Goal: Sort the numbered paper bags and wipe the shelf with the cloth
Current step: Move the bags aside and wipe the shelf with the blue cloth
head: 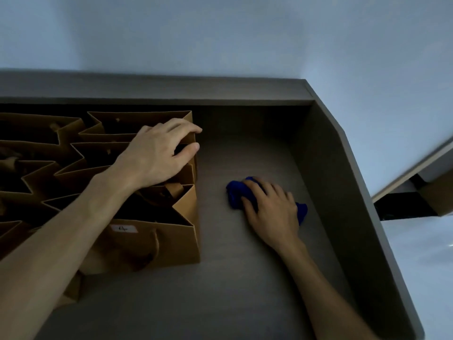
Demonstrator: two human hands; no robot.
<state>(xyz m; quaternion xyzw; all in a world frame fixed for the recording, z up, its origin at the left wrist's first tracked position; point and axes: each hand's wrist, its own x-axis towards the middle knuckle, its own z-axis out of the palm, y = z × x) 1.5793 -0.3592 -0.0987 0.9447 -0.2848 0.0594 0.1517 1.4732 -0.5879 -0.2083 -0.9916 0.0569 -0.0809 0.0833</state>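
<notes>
Brown paper bags [103,168] stand packed in rows on the left of the grey shelf [245,278], the left hand [159,153] gripping their top edges, while to the right the right hand [272,212] presses on the crumpled blue cloth [235,195] on bare shelf.

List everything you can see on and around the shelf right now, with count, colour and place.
paper bags: several, exact count unclear, brown, standing open in rows on the shelf's left half
labelled bag: one, brown, nearest in the right-hand row, white label reading 4
cloth: one, blue, bunched on the bare right part of the shelf
shelf: one, dark grey, with raised back and right side walls
wall: pale, behind the shelf
left hand: grips the bag tops
right hand: presses on the cloth
</notes>
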